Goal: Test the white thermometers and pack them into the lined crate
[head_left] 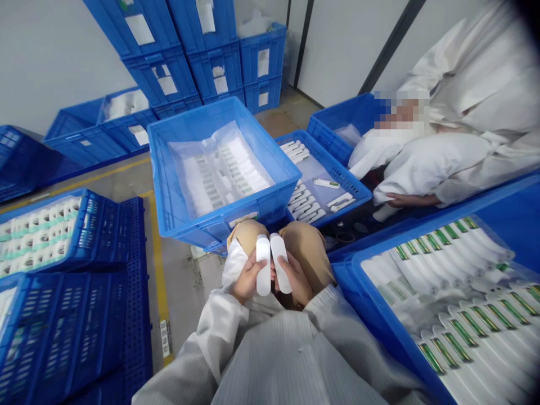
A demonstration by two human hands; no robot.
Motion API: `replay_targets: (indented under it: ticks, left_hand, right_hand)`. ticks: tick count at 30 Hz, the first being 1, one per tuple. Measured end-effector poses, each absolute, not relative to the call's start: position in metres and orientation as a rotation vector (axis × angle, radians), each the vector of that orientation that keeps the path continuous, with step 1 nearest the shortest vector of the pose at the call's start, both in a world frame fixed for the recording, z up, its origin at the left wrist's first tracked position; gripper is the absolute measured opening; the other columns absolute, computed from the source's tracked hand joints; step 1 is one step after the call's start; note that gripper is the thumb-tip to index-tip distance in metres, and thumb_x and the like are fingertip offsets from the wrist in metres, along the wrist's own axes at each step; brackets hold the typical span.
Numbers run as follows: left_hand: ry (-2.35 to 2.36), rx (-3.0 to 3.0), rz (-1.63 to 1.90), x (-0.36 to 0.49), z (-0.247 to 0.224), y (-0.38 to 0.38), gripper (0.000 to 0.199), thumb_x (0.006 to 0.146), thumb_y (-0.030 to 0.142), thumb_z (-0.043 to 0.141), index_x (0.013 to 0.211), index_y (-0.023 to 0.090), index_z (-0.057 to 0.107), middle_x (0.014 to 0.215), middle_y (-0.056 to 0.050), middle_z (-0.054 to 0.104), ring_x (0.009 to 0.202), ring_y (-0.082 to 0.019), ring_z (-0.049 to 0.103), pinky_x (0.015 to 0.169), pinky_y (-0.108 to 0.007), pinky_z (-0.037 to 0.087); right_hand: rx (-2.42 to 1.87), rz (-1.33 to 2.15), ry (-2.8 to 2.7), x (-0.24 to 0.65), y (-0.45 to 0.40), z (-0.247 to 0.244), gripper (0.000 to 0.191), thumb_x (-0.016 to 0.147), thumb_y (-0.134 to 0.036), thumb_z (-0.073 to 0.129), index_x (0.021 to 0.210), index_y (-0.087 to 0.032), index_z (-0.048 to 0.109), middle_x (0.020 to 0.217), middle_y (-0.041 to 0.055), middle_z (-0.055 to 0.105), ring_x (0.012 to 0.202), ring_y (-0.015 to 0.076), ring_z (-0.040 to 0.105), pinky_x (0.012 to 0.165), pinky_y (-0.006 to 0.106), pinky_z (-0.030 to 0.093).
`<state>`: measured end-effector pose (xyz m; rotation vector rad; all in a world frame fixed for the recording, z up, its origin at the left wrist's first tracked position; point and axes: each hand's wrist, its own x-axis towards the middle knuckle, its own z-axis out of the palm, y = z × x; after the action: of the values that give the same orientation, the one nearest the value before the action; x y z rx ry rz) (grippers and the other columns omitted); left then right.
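We held two smooth white pieces with rounded ends over our lap point(306, 244), the blue crate point(211, 228) at 11 o'clock: our left hand point(248, 279) clasped the left piece point(264, 278), lying 12-to-6; our right hand point(299, 282) clasped the right piece point(286, 275), lying 11-to-5.

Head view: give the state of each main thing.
Left white piece, held in left hand
Right white piece, held in right hand
Central crate, open-topped, lined, partly filled
Perforated tray, open, white pieces inside
Near-right crate, open, rows of pieces inside
Stacked crates, piled up behind, labelled
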<state>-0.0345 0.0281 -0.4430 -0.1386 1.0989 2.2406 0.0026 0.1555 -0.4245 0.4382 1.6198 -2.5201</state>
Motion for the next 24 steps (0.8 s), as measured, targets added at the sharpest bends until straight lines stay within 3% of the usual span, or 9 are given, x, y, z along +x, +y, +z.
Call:
replay_targets:
  ticks: [19,24]
  left_hand:
    - [1.144,-0.116,2.217,-0.035,-0.441,0.028,0.086,0.072,0.040,0.073,0.141,0.009,0.031,0.067,0.000,0.062,0.053,-0.014,0.056,0.052,-0.026,0.047]
    - [1.195,-0.075,2.251,-0.034,-0.430,0.028,0.092,0.077,0.038,0.069,0.148,0.016,0.015,0.071,0.001,0.061,0.054,-0.013,0.056,0.053,-0.026,0.047]
  right_hand:
    - [0.456,-2.493,1.642,0.003,0.156,-0.419,0.042,0.078,-0.056,0.065,0.091,-0.018,0.052,0.061,-0.0032,0.056,0.039,0.0084,0.051,0.031,0.019,0.044]
    - [0.418,-2.474,1.668,0.003,0.156,-0.420,0.043,0.079,-0.056,0.063,0.093,-0.018,0.051,0.058,-0.0029,0.058,0.034,0.0084,0.049,0.030,0.019,0.042]
